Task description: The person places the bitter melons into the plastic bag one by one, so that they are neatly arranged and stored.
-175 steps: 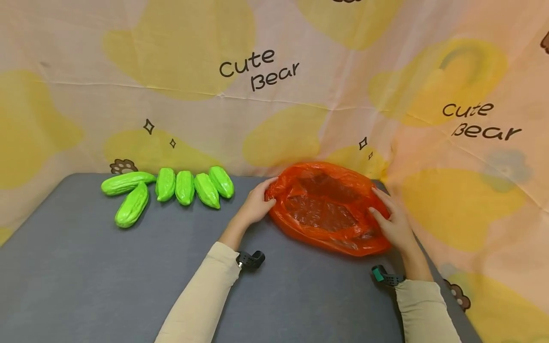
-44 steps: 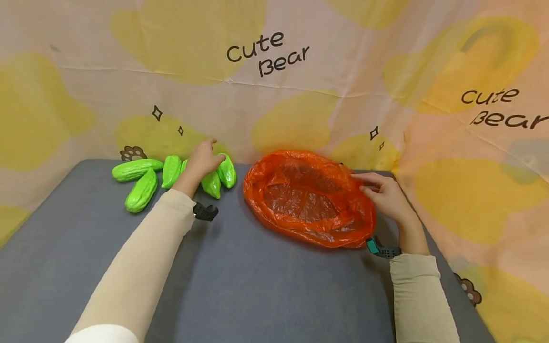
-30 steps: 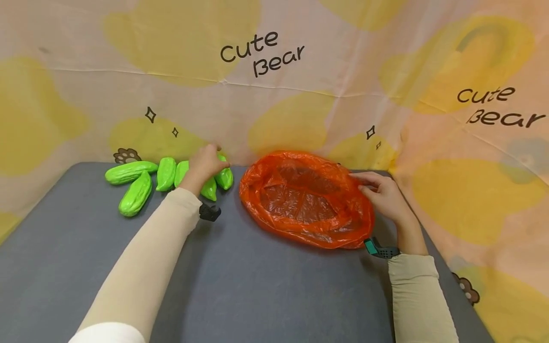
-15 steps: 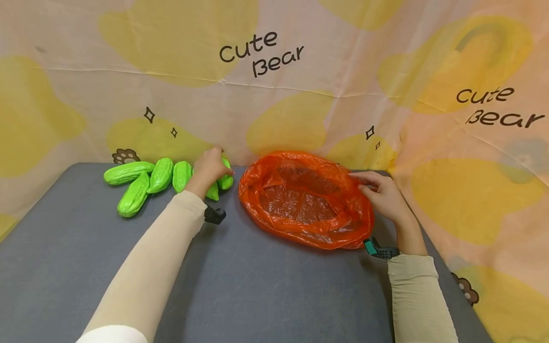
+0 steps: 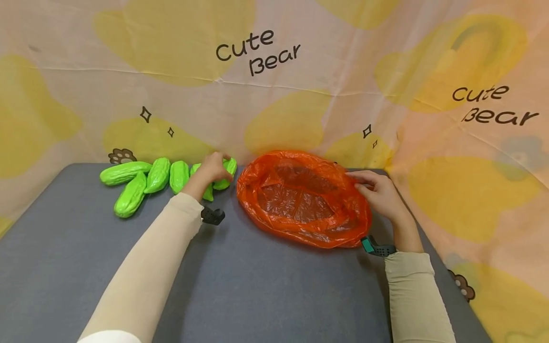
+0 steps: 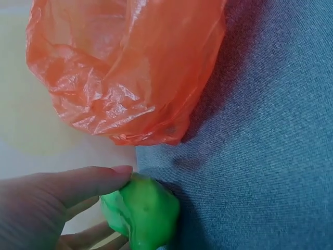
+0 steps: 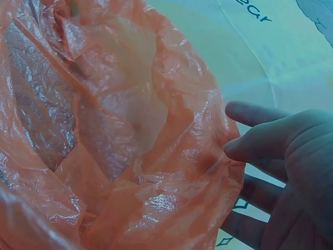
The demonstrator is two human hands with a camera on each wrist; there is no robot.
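In the head view my left hand [image 5: 210,170] grips a bright green bitter melon [image 5: 230,166] at the right end of a row. The left wrist view shows the thumb on top of this melon [image 6: 151,211], with the fingers curled under its far side. Partly behind the hand lies another bitter melon [image 5: 208,193]. My right hand [image 5: 379,193] holds the right rim of an orange-red plastic bag [image 5: 274,226], which lies spread with its mouth upward. In the right wrist view the thumb presses the bag [image 7: 203,156] from inside, and the fingers pass behind its edge.
Several more bitter melons [image 5: 157,175] lie left of the left hand along the back of the grey table [image 5: 257,295]. A patterned cloth [image 5: 180,105] rises directly behind them and along the table's right side.
My left hand has left the bag's left rim and moved left to the melons, where it has gripped and turned the rightmost one. Another melon has tilted leftward. The right hand stays at the bag.
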